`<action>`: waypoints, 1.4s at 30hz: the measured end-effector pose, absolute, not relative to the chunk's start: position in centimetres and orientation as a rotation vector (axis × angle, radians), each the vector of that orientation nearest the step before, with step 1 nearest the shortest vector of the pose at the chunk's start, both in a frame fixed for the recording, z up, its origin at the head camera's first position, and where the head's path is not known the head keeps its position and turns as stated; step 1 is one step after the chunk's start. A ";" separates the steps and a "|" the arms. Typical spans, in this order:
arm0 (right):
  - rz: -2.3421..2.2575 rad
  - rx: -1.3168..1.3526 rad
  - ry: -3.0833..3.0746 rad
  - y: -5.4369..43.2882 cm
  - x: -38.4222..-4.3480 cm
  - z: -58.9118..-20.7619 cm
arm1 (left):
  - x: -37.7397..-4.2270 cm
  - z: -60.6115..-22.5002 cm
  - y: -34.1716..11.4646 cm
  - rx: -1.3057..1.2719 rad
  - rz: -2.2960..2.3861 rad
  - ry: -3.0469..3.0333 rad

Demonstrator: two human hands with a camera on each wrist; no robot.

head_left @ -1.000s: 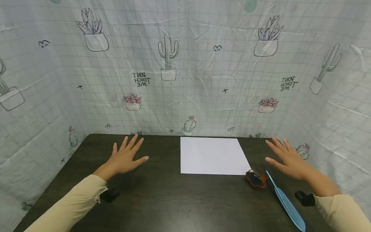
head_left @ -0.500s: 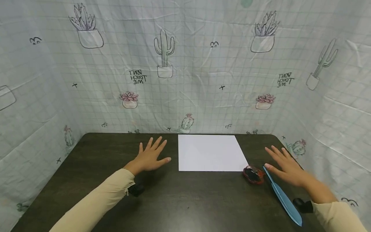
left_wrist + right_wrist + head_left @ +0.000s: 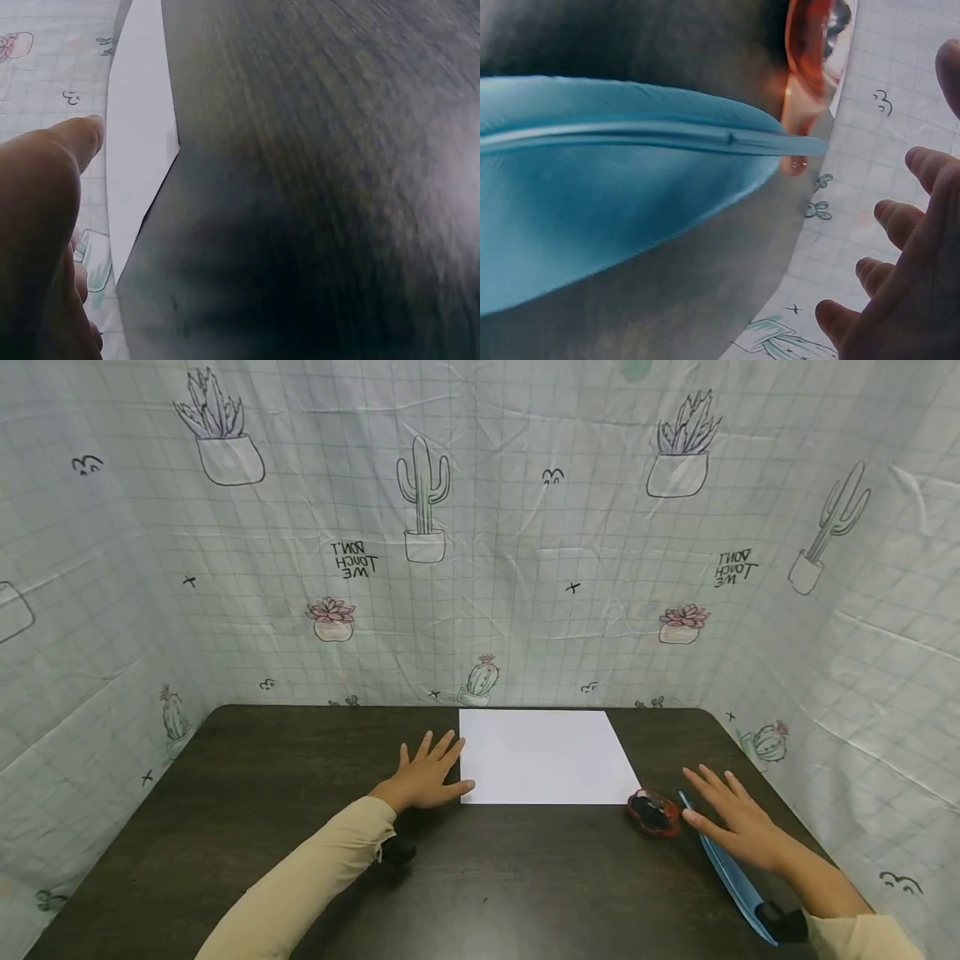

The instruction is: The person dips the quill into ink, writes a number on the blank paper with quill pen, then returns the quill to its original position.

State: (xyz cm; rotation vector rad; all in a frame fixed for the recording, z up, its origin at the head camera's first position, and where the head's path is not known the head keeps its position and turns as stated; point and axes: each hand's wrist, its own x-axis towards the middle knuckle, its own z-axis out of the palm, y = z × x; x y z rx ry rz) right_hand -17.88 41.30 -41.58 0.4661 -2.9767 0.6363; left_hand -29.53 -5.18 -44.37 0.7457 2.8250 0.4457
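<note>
My left hand spreads its fingers at the left edge of a white sheet of paper, the fingertips overlapping that edge in the head view. From the left wrist, its thumb shows in front of the paper. My right hand, fingers spread, is over the upper part of a light-blue feather and holds nothing. The feather's shaft and vane fill much of the right wrist view, its tip pointing at a small translucent red-orange dish. Dark contents show inside that dish, at the paper's lower right corner.
A dark wooden table carries these things. White fabric printed with cacti and a grid stands behind it and along both sides. Black wrist cameras, one of them the left camera, hang under the sleeves.
My left hand has moved right across the table to the paper's left edge. My right hand has come slightly lower and nearer, now overlapping the feather. The head view has shifted a little.
</note>
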 end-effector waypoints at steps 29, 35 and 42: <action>0.888 0.477 -2.979 41.7 -16.7 -44.0 | -29.8 -46.0 -3.5 0.722 0.431 2.717; 0.969 0.453 -3.009 41.6 -16.4 -44.1 | -29.1 -45.1 -3.6 0.737 0.422 2.715; 0.916 0.454 -3.034 41.6 -15.8 -44.5 | -29.5 -45.6 -3.4 0.719 0.403 2.733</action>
